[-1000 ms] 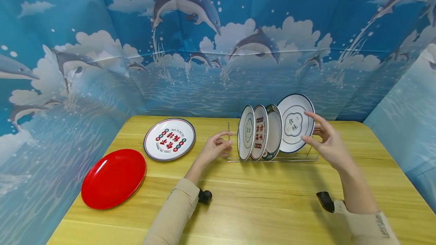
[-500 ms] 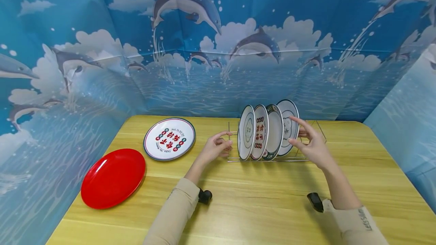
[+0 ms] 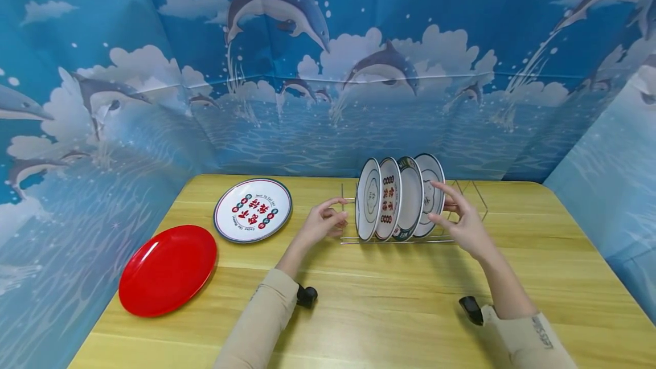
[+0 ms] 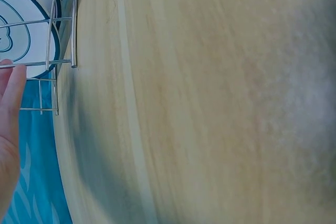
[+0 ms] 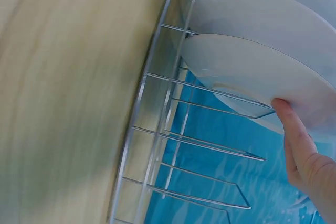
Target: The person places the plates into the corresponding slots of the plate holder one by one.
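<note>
Left grip (image 3: 319,224) pinching, right grip (image 3: 465,226) curved

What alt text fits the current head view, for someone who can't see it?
A person's right hand holds the rightmost plate of four dishes standing on edge in a wire rack, while the left hand grips the rack's left end. A red plate and a printed white plate lie at left on a wooden table; a dolphin backdrop hangs behind.

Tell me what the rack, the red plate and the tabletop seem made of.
Rack: shiny metal wire, probably steel; thin silvery rods. Red plate: glossy, maybe melamine or glazed ceramic; a white glare shows on it. Tabletop: satin, wood or wood-look laminate; grain streaks show.
</note>
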Available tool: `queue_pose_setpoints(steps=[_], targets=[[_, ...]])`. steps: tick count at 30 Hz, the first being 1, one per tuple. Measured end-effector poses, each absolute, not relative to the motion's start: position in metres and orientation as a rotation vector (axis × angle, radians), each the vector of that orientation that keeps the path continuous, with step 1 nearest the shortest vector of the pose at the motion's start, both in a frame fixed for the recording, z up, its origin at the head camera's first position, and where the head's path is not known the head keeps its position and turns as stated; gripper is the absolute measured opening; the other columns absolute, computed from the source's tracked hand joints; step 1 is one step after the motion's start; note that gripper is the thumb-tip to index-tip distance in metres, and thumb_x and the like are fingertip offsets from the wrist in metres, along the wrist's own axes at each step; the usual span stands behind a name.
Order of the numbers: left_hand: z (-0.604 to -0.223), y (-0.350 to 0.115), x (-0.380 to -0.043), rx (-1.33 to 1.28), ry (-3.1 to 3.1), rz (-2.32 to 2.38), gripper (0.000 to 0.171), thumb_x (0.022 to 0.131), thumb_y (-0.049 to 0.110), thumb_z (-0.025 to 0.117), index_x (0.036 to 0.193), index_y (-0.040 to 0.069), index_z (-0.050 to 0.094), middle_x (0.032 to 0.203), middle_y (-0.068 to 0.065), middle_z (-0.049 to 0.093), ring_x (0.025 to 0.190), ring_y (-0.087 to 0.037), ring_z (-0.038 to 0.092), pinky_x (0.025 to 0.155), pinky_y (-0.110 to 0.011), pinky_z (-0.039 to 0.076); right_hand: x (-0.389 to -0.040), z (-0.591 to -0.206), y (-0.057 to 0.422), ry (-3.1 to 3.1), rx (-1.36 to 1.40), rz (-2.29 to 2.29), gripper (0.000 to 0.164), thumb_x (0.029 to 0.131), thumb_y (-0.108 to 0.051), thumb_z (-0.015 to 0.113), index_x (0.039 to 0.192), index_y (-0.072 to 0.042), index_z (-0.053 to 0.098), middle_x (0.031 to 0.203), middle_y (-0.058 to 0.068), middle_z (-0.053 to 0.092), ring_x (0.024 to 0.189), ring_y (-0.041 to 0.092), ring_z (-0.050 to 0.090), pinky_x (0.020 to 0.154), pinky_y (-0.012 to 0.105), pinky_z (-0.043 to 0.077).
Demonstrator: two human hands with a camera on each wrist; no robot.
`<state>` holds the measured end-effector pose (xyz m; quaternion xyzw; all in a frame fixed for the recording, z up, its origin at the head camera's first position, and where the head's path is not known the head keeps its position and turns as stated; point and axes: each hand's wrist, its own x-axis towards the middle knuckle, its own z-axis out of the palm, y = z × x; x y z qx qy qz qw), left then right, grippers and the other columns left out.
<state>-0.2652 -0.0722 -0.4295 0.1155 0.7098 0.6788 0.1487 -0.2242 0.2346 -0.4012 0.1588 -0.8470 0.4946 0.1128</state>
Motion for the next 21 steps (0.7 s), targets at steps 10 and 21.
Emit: queue_pose_setpoints(steps=[10, 21], targets=[[-0.431, -0.073, -0.266, 0.320, 2.029, 1.962, 0.036, 0.090, 0.011, 0.058, 0.125, 0.006, 0.052, 0.094, -0.031, 0.058, 0.096, -0.050, 0.052, 0.079, -0.050, 0.050, -0.217, -0.407, 0.230, -2.480, 0.474, 1.503, 0.063, 0.085, 0.001, 0.061, 0.141, -0.010, 0.033, 0.132, 0.024, 0.036, 0.105, 0.043, 0.046, 0.066, 0.014, 0.051], [-0.454, -0.070, -0.277, 0.322, 2.080, 1.973, 0.042, 0.089, 0.016, 0.060, 0.128, 0.005, 0.050, 0.083, -0.016, 0.062, 0.077, -0.021, 0.062, 0.071, -0.039, 0.055, -0.214, -0.407, 0.231, -2.495, 0.493, 1.543, 0.062, 0.090, -0.002, 0.056, 0.144, -0.011, 0.026, 0.141, 0.023, 0.023, 0.112, 0.048, 0.040, 0.081, 0.033, 0.051]])
